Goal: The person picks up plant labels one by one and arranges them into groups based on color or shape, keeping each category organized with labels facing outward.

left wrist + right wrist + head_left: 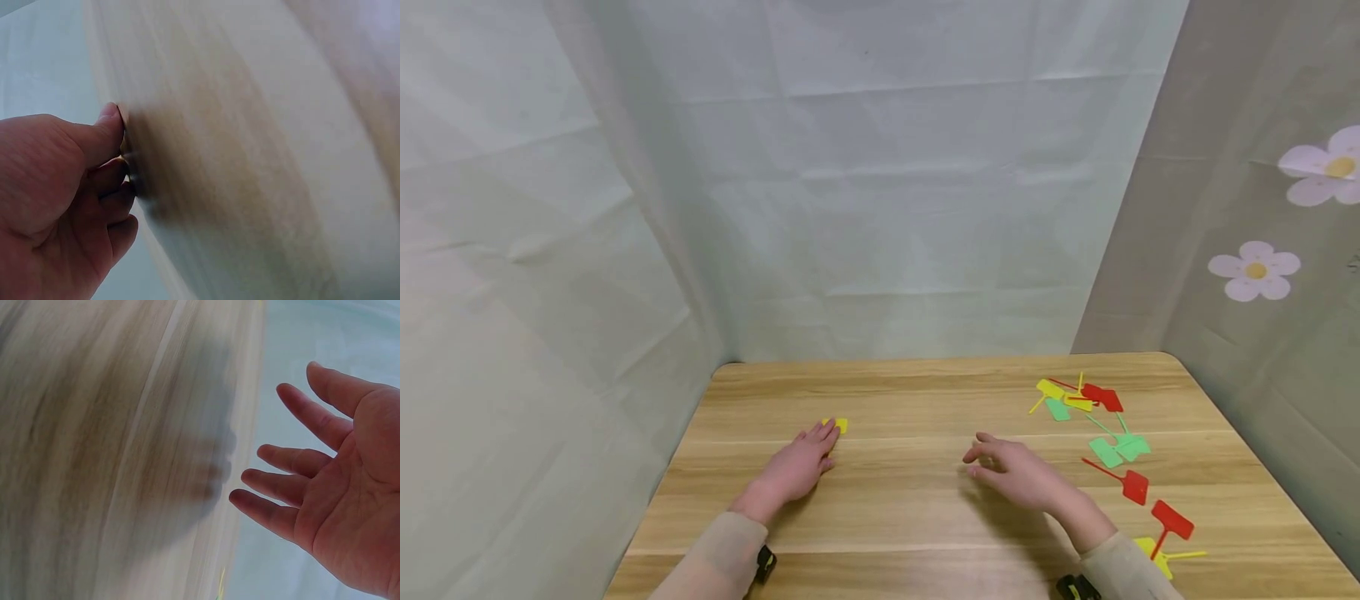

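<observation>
A small yellow plastic tag (842, 426) lies flat on the table, left of the middle. My left hand (797, 467) rests over it palm down, fingers extended and covering most of it. In the left wrist view the thumb and fingertips (111, 111) of that hand come right down at the wood surface. Over the middle of the table is my right hand (1011, 473), its fingers loosely bent and holding nothing. Its fingers (269, 509) are spread apart in the right wrist view, with a shadow on the wood beside them.
Toward the table's (910, 517) right side lie several flat tags with thin stems: yellow (1049, 389), red (1112, 401) and green (1106, 452) ones at the back, a red one (1135, 487) nearer, another red tag (1172, 519) over a yellow one (1162, 563) in front. Pale cloth (880, 225) hangs behind.
</observation>
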Demonstrator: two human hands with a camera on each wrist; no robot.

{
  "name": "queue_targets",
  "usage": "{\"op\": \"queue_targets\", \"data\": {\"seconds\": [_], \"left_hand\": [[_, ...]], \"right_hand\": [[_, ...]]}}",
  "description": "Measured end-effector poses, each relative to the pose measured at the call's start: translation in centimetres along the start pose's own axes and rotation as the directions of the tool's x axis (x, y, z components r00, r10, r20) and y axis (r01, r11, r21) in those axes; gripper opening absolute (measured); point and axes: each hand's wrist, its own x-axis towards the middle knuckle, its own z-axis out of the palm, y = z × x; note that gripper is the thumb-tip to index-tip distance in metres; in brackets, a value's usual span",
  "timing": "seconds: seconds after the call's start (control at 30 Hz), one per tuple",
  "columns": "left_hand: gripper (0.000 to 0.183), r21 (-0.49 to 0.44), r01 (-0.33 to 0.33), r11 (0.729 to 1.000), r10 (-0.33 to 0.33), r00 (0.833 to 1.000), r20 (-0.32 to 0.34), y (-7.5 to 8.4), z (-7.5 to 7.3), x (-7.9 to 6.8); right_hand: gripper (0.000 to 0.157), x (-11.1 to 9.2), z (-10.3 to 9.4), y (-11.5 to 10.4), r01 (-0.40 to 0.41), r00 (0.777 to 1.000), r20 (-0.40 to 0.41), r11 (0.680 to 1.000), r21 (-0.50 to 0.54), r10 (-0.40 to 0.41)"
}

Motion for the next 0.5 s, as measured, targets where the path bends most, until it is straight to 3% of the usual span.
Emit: {"op": "queue_targets", "data": {"seconds": [0.3,0.5], "left_hand": [[0.058,-0.054,-0.001,0.999,0.0,1.0,-0.017,-0.3,0.4,0.1],[0.058,-0.066,-0.003,0.998,0.002,1.0,-0.023,-0.2,0.4,0.0]], "right_hand": [[0.023,0.0,-0.5,0.7,-0.016,1.0,0.011,1.0,-0.008,0.016],[0.021,0.1,-1.5,1.6,-0.006,1.0,-0.024,0.998,-0.06,0.005]]}}
